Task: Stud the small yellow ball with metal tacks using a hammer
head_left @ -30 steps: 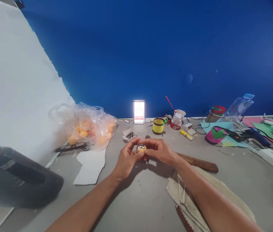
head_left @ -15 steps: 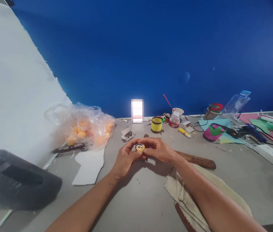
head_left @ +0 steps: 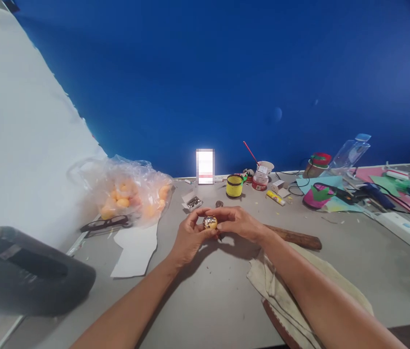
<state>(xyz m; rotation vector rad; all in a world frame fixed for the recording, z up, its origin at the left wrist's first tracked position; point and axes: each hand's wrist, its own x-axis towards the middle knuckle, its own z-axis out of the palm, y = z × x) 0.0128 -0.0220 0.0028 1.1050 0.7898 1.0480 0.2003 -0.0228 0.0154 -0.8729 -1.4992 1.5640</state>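
Note:
A small shiny gold ball point(head_left: 210, 222) is held just above the grey table point(head_left: 208, 300), in the middle of the view. My left hand point(head_left: 188, 237) grips it from the left with thumb and fingers curled round it. My right hand point(head_left: 239, 223) pinches it from the right, fingertips pressed on its top and side. Under my right forearm lies a cream cloth point(head_left: 292, 291), and a brown wooden stick point(head_left: 294, 238) lies behind my right wrist.
A clear plastic bag of orange balls point(head_left: 128, 196) and black glasses point(head_left: 105, 224) lie left, with white paper point(head_left: 134, 249) nearby. A dark bulky object point(head_left: 26, 271) sits at far left. A small box of metal pieces point(head_left: 193, 202), yellow cup point(head_left: 234, 186), glue stick, coloured papers, cables and a bottle crowd the back right.
Both hands keep the gold ball in the same grip. The view has shifted slightly, so objects at the right have slid a little left and up.

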